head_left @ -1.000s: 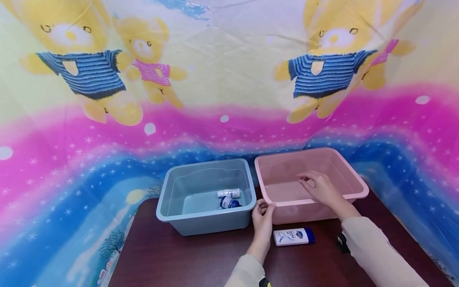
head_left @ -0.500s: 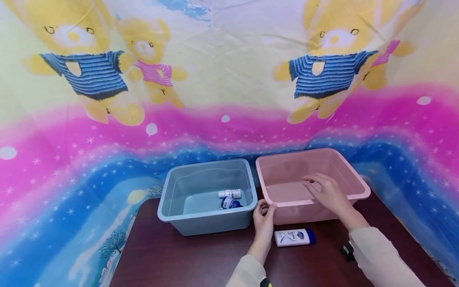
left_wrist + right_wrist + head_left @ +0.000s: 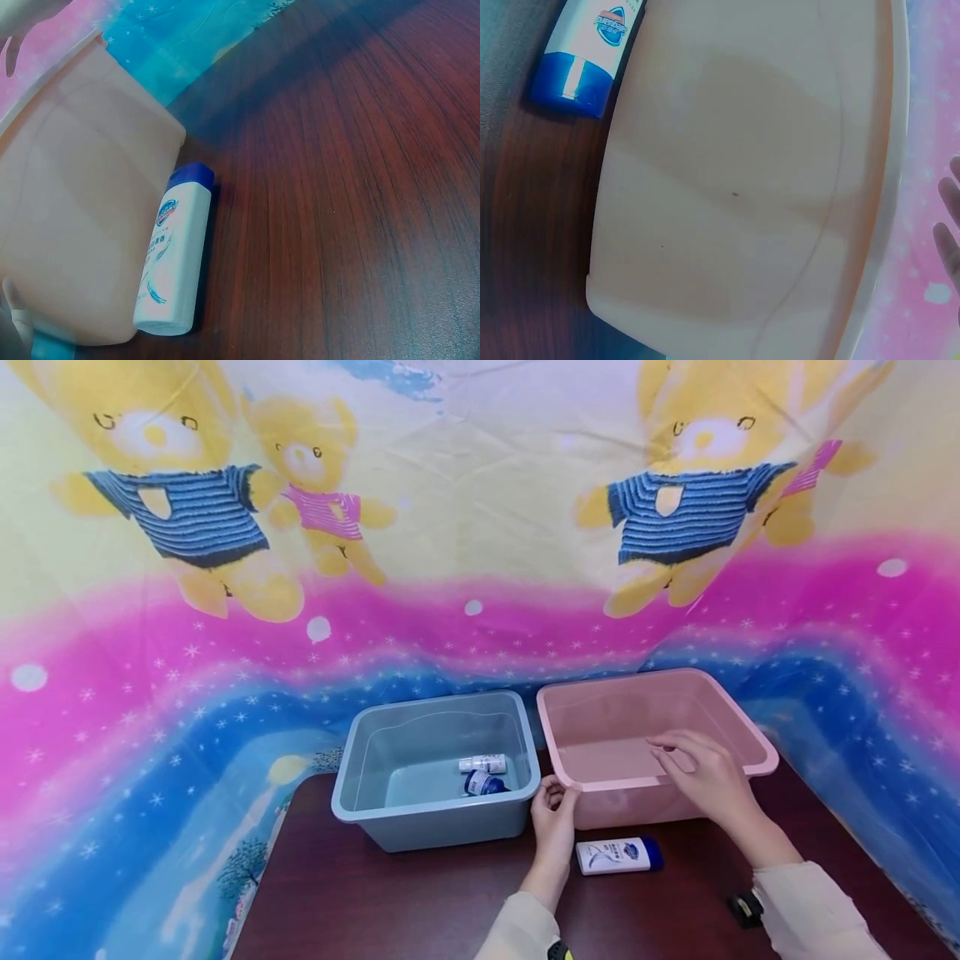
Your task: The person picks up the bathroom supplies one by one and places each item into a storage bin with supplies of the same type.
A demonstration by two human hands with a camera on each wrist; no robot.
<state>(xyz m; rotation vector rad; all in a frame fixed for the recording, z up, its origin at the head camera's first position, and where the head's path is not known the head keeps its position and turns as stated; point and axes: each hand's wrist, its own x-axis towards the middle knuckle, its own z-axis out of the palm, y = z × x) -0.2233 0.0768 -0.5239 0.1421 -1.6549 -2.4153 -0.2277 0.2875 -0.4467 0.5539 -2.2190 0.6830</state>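
My left hand [image 3: 553,818] holds the front left corner of the pink plastic basin [image 3: 637,785], thumb at the rim and fingers curled beside it. Above that basin's front rim, my right hand [image 3: 708,777] hovers with loosely bent fingers and nothing in them. A white flat bottle with a blue cap [image 3: 617,856] lies on its side on the table, in front of the pink basin. The left wrist view shows this bottle [image 3: 172,255] close along the basin wall; its blue cap [image 3: 574,82] appears at the top left of the right wrist view.
A blue-grey basin [image 3: 435,818] stands left of the pink one. Inside it lie a small white bottle [image 3: 483,764] and a dark blue bottle [image 3: 483,783]. The dark red wood table [image 3: 420,902] backs onto a bear-print cloth [image 3: 480,527].
My right hand has drifted right and slightly back toward me over the pink basin. The left hand stays at the corner; the bottles have not moved.
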